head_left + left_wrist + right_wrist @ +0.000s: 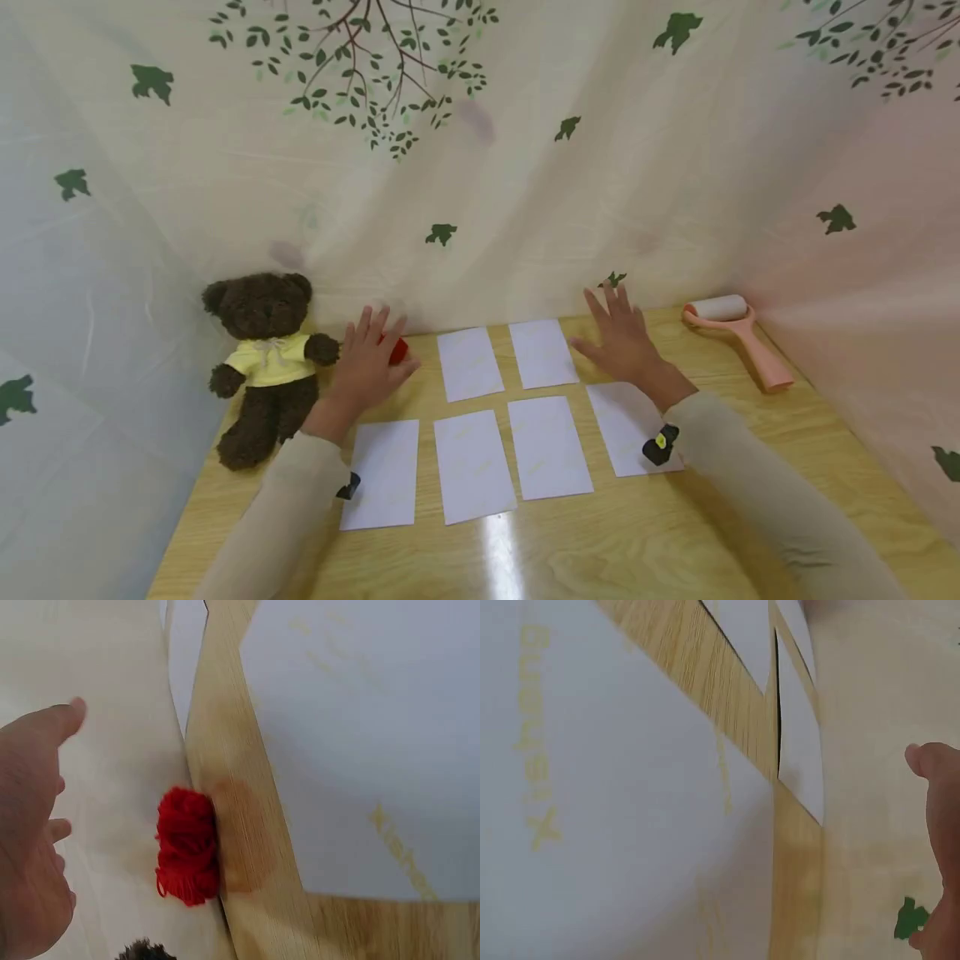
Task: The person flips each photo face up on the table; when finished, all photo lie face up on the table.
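My left hand (369, 367), fingers spread, hovers over a red yarn bundle (398, 350) at the table's back left. In the left wrist view the red yarn (187, 846) lies against the cloth, apart from the hand (34, 840). My right hand (621, 343) is held with fingers spread beside the back-row white sheet (543, 354), holding nothing. Its forearm passes over another white sheet (626, 425). The right wrist view shows part of that hand (941, 825) and sheets with faint yellow print (630, 825).
A brown teddy bear (277, 367) in a yellow shirt leans at the back left. A pink-handled roller (750, 337) lies at the back right. Several more white sheets (475, 467) lie in rows on the wooden table (600, 542). A leaf-patterned cloth (525, 208) hangs behind.
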A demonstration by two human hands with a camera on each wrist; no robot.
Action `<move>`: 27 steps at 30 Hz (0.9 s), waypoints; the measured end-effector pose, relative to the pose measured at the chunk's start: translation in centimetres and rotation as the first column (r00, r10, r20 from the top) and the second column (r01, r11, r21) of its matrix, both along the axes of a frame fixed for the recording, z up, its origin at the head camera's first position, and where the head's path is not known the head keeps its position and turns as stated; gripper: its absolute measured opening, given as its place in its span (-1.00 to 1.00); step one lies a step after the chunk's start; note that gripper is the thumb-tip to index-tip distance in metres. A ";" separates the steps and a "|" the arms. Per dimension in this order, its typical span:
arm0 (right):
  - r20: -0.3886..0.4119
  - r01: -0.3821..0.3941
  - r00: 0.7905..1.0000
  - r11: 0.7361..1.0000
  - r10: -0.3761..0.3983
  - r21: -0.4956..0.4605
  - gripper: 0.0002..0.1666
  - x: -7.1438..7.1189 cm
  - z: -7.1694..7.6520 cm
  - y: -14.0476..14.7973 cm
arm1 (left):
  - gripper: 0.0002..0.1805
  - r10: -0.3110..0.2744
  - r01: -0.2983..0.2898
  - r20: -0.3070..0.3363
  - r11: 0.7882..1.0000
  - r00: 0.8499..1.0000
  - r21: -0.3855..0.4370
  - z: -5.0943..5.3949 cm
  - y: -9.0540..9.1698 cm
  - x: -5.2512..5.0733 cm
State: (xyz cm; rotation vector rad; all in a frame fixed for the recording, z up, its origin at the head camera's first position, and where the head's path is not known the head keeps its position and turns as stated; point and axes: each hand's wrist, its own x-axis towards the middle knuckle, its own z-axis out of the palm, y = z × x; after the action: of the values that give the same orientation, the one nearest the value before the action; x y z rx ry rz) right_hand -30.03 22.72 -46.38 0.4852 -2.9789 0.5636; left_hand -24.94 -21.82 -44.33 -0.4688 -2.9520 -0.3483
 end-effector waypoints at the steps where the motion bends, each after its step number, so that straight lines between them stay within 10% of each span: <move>1: 0.000 -0.018 1.000 0.999 0.018 -0.034 0.09 0.0 0.1 -0.7 | -0.12 -0.012 0.012 0.005 1.000 1.000 0.002 0.0 0.3 0.1; 10: 0.021 -0.169 0.985 0.982 0.172 -0.088 -0.31 -0.2 1.0 -8.7 | -0.22 -0.079 0.079 0.095 0.997 0.992 0.008 0.1 3.6 1.0; 27: 0.243 -0.250 0.943 0.966 0.227 0.069 0.13 -4.0 -0.7 -15.6 | -0.41 -0.085 0.101 0.324 0.994 0.942 -0.033 -2.8 6.3 0.3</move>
State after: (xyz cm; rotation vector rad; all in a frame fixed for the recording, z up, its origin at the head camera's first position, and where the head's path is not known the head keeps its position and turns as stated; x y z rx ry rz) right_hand -33.98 7.14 -47.10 0.8554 -3.2060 0.5259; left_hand -24.67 -15.49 -47.18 -0.6132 -3.2690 -0.3978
